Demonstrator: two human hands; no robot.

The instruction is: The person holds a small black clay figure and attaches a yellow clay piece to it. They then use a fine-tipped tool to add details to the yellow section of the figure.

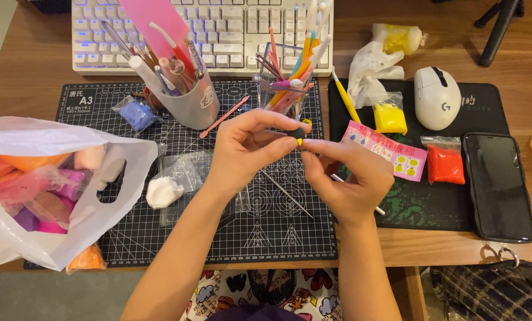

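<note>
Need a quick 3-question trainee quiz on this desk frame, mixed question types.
1. True or false: both hands pinch the small dark clay piece above the cutting mat.
2. What lies right of the orange clay bag? A) phone B) keyboard C) white plastic bag
3. Fill in: the left hand and right hand meet in front of the clear tool ____.

Key: 1 true; 2 A, the phone; 3 cup.

a wooden desk (pixel 408 244) under warm indoor light, with grey floor (pixel 40 297) showing below its front edge.
</note>
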